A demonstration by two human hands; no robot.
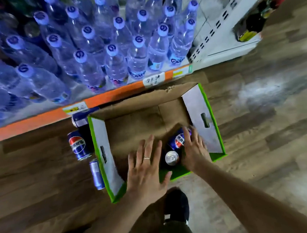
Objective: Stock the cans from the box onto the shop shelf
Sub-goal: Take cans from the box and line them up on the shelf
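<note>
Looking down into the box [196, 104], I only had two cans left in there, both jammed in the near right corner. My right hand [193, 148] was wrapped around the tilted can [179, 139], fingers curled over its far side, so that one was grasped. The upright can [171, 158] sat right against it, top facing me, touching or as good as.

My left hand [146, 166] was just spread flat over the box floor, fingers straight, holding nothing.

Biggest worry, I reckoned: pulling the tilted can out would drag or knock the upright one over, since they were pressed together in that corner. A tipped can rolling round a nearly empty box is no disaster, but it costs a reach.

Second worry was the grip itself. I couldn't see my thumb, so I couldn't say how well the can was pinched. A round can held at a lean could slip and drop.

Also, three cans [77, 145] were lying on the floor [32, 175] just left of the box, one half tucked under the shelf [37, 122] edge. Nudging the box sideways with my left hand could've sent those rolling, and my foot [176, 202] was close by too.

And the shelf straight ahead was packed with bottles [89, 47], front row right up near the lip. I saw no gap for cans there, so shoving one in could've toppled a bottle.
</note>
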